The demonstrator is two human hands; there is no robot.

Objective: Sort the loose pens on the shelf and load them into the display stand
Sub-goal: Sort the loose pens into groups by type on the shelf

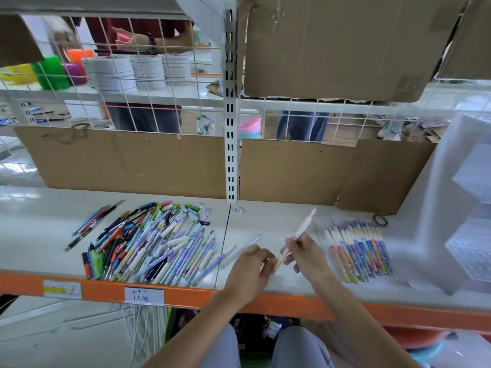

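Head view is showing a fair amount of blur around my hands, so the details of what I am holding are hard to make out. Over at the right edge the translucent display stand [462,197] is being cut off by the frame, and its compartments are reading only as pale, smeared shapes. My left hand [252,264] is reaching in from below with its fingers curling round a pale lavender pen [240,252] that is pointing up and to the right; whether the thumb is pressing on it I cannot tell. My right hand [305,252] is sitting just beside the left, fingers curling and pinching a pink-and-white pen [299,235] that is tilting upward, its upper end dissolving into streaks. Both forearms are coming up over the orange shelf edge [186,293]. On the white shelf [39,235], a jumbled heap of loose pens [148,243] is lying to the left of my hands, and a tidy row of patterned pens [361,253] is lying to the right, near the stand's foot.
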